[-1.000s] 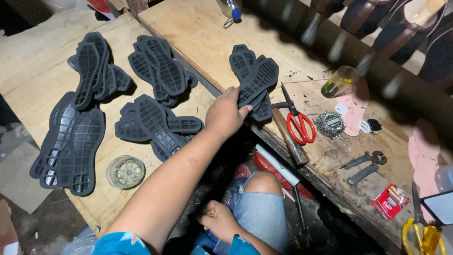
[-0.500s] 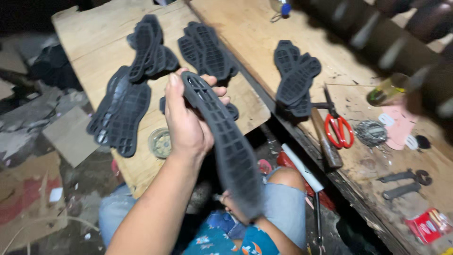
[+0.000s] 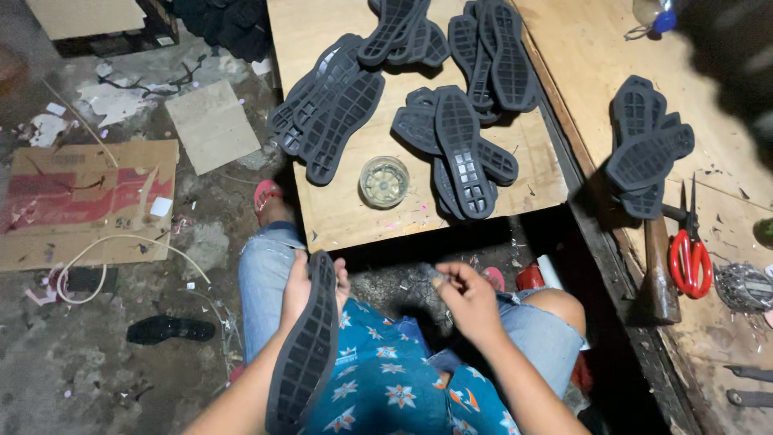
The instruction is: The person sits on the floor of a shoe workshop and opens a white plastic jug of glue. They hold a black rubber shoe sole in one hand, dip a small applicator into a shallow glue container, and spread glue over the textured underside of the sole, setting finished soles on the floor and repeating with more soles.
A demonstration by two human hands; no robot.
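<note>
My left hand (image 3: 299,283) grips a dark grey rubber shoe sole (image 3: 307,350), tread side up, lying along my forearm above my left knee. My right hand (image 3: 467,300) hovers over my lap with its fingers pinched on a small thin item (image 3: 436,276) that is too small to name. Piles of similar dark soles (image 3: 332,109) (image 3: 460,149) (image 3: 493,50) lie on the low wooden board (image 3: 346,209) in front of my knees. Another pile of soles (image 3: 646,157) sits on the raised wooden bench (image 3: 596,72) to the right.
A small round glass dish (image 3: 384,180) stands near the board's front edge. Red-handled scissors (image 3: 689,256), a hammer (image 3: 658,270) and a wire tangle (image 3: 741,286) lie on the bench. On the littered floor at left are cardboard (image 3: 84,201), a white cord (image 3: 121,254) and a dark sole (image 3: 171,329).
The sole in my left hand has come down from in front of the board to my lap. My right hand has risen from my lap, pinching something. The view has tilted down.
</note>
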